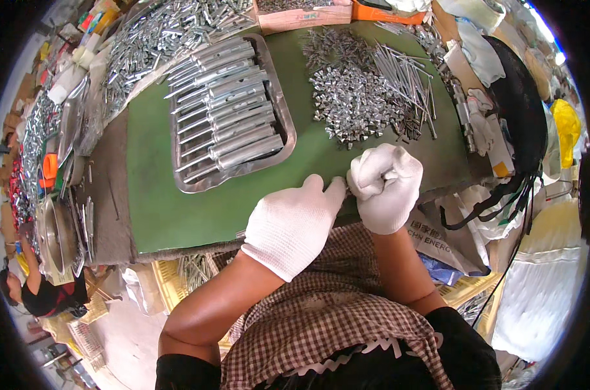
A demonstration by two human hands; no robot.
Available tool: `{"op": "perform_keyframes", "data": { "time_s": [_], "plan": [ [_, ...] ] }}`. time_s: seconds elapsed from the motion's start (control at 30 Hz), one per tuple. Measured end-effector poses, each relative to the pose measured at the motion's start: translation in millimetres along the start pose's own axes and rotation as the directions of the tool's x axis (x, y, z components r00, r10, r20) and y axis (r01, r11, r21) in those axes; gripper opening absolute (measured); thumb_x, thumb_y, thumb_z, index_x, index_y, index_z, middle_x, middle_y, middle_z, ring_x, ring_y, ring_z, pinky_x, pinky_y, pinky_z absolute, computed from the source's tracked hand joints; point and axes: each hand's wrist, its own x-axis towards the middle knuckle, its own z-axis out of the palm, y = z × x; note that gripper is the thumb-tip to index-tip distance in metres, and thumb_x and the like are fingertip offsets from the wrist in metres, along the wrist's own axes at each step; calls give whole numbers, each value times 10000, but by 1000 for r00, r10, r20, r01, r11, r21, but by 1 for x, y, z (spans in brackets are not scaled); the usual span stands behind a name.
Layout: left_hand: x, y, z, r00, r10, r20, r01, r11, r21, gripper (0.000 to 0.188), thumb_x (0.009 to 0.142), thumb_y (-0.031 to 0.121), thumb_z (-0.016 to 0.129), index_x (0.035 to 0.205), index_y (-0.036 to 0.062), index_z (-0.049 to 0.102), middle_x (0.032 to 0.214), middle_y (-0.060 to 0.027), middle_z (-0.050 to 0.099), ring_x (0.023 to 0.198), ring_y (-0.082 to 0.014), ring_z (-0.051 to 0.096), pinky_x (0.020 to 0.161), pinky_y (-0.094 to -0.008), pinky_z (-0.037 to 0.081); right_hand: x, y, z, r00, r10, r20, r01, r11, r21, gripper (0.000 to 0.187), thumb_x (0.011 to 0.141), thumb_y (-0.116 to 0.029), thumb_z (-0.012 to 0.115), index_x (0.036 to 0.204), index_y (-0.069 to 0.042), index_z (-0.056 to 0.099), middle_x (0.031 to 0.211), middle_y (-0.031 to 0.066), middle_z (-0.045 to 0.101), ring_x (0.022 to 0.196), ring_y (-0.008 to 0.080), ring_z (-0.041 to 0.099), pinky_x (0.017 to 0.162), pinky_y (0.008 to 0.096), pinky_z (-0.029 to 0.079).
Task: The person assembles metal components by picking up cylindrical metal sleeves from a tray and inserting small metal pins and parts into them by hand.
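Both my hands wear white knit gloves and meet over the near edge of a green mat (155,221). My left hand (292,224) is closed, thumb and forefinger reaching toward the right hand; a small metal end peeks out by its wrist side. My right hand (386,188) is curled up, its fingertips against the left fingertips. What they pinch between them is too small and hidden to name. Beyond the left hand, a metal tray (288,123) holds a row of silver tubes with thin rods (249,153). Past the right hand lies a heap of small shiny metal cone-like pieces (350,101).
Long thin rods (409,78) and a pile of dark screws (334,49) border the heap. More metal parts (171,39) are piled at the far left, near a pink box (305,16). A black mesh item (516,97) hangs at right. Another person (48,286) is at far left.
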Motion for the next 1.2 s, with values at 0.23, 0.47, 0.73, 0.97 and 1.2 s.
{"op": "perform_keyframes", "data": {
  "time_s": [0.23, 0.47, 0.73, 0.97, 1.2],
  "plan": [
    [9, 6, 5, 999, 25, -41, -22, 996, 90, 119, 866, 200, 623, 870, 94, 568, 748, -85, 553, 588, -258, 638, 504, -375, 509, 3, 0, -5, 997, 72, 27, -77, 919, 388, 590, 982, -477, 395, 558, -68, 415, 508, -15, 301, 439, 107, 253, 440, 282, 176],
    [-156, -34, -28, 836, -539, -106, 533, 843, -78, 298, 794, 182, 716, 1073, 103, 649, 939, -99, 653, 790, -289, 646, 698, -387, 524, 3, 3, -26, 991, 124, 41, -129, 888, 440, 250, 948, -239, 493, 900, -8, 575, 627, -5, 433, 519, 83, 377, 466, 246, 306],
    [-117, -48, -36, 856, -381, -351, 397, 917, -29, 304, 792, 93, 687, 1095, 66, 681, 1067, -124, 652, 973, -324, 616, 872, -416, 482, 5, -8, 9, 981, 187, 60, -185, 982, -36, 350, 946, -230, 499, 1137, 38, 617, 761, 34, 581, 528, 62, 437, 468, 200, 330],
    [-18, -76, -14, 859, -110, -501, 180, 979, 94, 264, 776, 124, 719, 1018, 80, 623, 995, -111, 617, 868, -329, 600, 767, -425, 486, 12, 5, 35, 969, -43, 243, 221, 584, -781, 273, 861, -201, 650, 1107, -83, 664, 888, 136, 645, 822, 306, 640, 741, 371, 512],
    [-14, -83, -10, 884, -101, -457, 118, 993, 9, 290, 740, 124, 750, 994, 86, 615, 977, -106, 603, 881, -335, 577, 782, -428, 462, 20, 2, 44, 970, 165, 179, -19, 784, -620, 261, 899, -164, 594, 1122, -48, 663, 829, 75, 646, 774, 197, 620, 708, 323, 491]
  ]
}}
